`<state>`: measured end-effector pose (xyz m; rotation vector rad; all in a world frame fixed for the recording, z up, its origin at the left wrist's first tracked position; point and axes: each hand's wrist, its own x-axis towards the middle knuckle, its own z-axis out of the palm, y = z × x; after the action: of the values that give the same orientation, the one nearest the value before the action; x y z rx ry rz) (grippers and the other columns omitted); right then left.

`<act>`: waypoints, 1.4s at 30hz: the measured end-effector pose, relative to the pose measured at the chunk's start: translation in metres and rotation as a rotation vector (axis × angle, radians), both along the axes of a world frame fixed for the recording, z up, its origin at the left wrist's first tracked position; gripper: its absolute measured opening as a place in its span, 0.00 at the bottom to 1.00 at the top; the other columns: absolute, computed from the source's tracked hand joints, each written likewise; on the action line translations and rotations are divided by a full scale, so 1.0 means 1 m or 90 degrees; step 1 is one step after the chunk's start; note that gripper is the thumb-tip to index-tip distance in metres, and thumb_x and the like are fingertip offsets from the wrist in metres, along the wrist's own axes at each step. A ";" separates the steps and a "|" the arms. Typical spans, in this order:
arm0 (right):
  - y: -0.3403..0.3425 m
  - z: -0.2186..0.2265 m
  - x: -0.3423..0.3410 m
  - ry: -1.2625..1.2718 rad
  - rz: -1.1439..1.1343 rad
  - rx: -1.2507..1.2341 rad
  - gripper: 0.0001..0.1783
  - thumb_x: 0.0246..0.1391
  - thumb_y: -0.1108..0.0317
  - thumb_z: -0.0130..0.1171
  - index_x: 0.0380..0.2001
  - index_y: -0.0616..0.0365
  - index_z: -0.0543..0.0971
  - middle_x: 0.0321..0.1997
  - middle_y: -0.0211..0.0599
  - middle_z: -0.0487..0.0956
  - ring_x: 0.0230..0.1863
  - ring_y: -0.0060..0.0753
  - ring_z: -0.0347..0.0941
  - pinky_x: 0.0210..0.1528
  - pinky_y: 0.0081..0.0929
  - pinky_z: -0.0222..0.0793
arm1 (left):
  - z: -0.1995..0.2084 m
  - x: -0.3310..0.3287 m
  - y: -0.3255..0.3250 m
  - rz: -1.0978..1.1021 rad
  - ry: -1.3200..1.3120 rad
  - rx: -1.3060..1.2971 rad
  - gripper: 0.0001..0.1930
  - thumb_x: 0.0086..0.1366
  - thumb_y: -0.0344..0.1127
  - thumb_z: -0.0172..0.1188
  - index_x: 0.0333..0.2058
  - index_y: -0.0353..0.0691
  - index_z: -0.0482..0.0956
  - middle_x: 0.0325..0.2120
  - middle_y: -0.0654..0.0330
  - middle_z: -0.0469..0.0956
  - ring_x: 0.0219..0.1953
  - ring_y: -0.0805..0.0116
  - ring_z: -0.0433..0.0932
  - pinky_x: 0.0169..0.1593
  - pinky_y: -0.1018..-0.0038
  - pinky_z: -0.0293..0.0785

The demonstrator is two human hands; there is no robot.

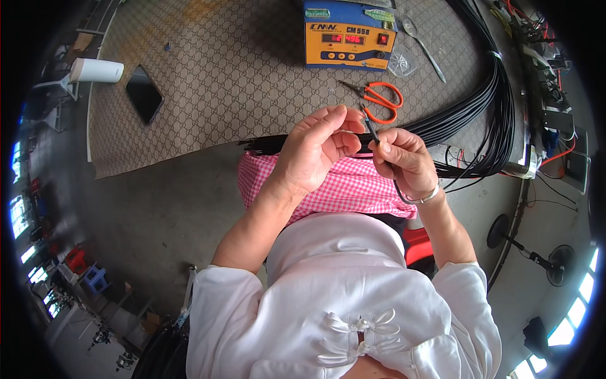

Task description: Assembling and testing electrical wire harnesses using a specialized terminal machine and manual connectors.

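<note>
My right hand [407, 163] pinches a thin black cable [371, 129] between thumb and fingers. The cable's tip points up and away from me, and its length curves down past my right wrist. My left hand [319, 148] is just left of the tip, fingers loosely curled and parted, with nothing seen in them. Just beyond the tip lie scissors with orange handles [399, 101] on the patterned tabletop cover [214, 95]. A thick bundle of black cables [470, 104] runs along the table's right side, its cut ends reaching behind my hands.
Behind the scissors stands a yellow and blue control box [350, 47] with a red display. Beside it are a small clear plastic piece [402, 63] and a metal spoon [426, 50]. A dark phone [144, 95] and a white cylinder [96, 71] are at left. Pink checked cloth [353, 189] covers my lap.
</note>
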<state>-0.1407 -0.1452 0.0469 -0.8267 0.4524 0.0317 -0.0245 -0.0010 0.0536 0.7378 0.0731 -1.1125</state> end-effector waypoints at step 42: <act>-0.012 0.004 0.001 -0.013 0.040 0.117 0.14 0.56 0.63 0.46 0.27 0.63 0.73 0.16 0.26 0.62 0.13 0.16 0.53 0.13 0.14 0.44 | -0.011 -0.001 -0.017 -0.042 0.065 -0.141 0.11 0.63 0.36 0.48 0.37 0.35 0.73 0.29 0.59 0.76 0.29 0.72 0.75 0.38 0.72 0.74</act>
<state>-0.1400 -0.1576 0.0505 -0.6597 0.3983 0.1218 -0.0251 -0.0177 0.0426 0.4877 0.0112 -1.1989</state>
